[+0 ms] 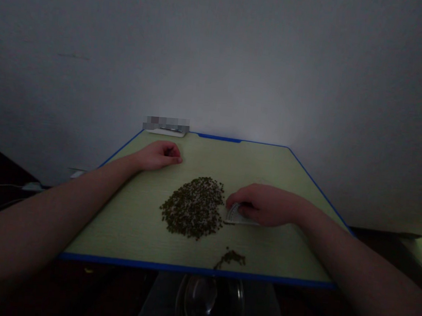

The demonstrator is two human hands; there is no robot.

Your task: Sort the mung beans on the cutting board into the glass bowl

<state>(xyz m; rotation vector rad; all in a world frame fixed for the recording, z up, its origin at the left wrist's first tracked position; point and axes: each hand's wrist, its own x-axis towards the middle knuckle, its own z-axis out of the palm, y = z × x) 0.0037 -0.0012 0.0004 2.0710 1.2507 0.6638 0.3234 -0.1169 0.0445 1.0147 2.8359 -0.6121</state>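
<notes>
A heaped pile of small green and pale grains or beans (194, 208) lies in the middle of the pale yellow-green table (280, 251). Just right of the pile, my right hand (262, 203) grips a flat, pale protractor (242, 218) between thumb and fingers. The protractor's straight edge faces me, its left corner is close to the pile's edge, and my fingers cover much of it. My left hand (162, 155) rests on the far left of the table, fingers curled towards the thumb, with nothing visible in it. A thin trail of dark grains (231, 258) lies near the front edge.
A shiny round bowl (208, 304) sits below the table's front edge, at my lap. At the far left corner stands a white object (167, 131), partly blurred out. Blue trim (195, 269) rims the table, and a plain wall (240, 63) rises behind it.
</notes>
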